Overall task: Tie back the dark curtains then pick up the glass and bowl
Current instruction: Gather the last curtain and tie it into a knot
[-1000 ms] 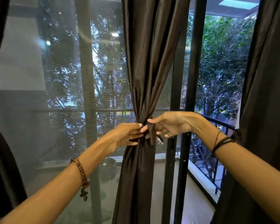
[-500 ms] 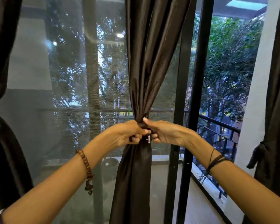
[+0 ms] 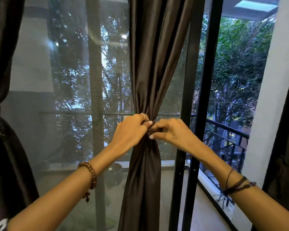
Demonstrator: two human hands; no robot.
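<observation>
The middle dark curtain (image 3: 150, 67) is hung in front of the screened window (image 3: 70, 97) and is gathered into a narrow waist at mid-height, where a dark tie-back band (image 3: 154, 130) is wrapped around it; above the waist the fabric is spread in long folds, and below it the fabric falls in a tight column toward the floor. The left hand (image 3: 132, 129) is placed on the left side of the gathered waist, with its fingers curled round the fabric and the band; a ring is visible on one finger. The right hand (image 3: 171, 130) is placed on the right side of the waist, with thumb and fingers pinched on the band end; the two hands are nearly touching across the knot. A brown beaded bracelet (image 3: 90, 174) is worn on the left wrist; dark cord bracelets (image 3: 237, 185) are worn on the right wrist. At the far left, a second dark curtain (image 3: 2, 114) is seen cinched at mid-height; at the far right edge, a third dark curtain (image 3: 284, 147) is hung beside a white wall column (image 3: 264, 97). A black door frame (image 3: 205, 97) stands just right of the middle curtain; beyond it a black balcony railing (image 3: 227, 129) and green trees (image 3: 240, 64) are visible. The glass and bowl are not visible in the head view.
</observation>
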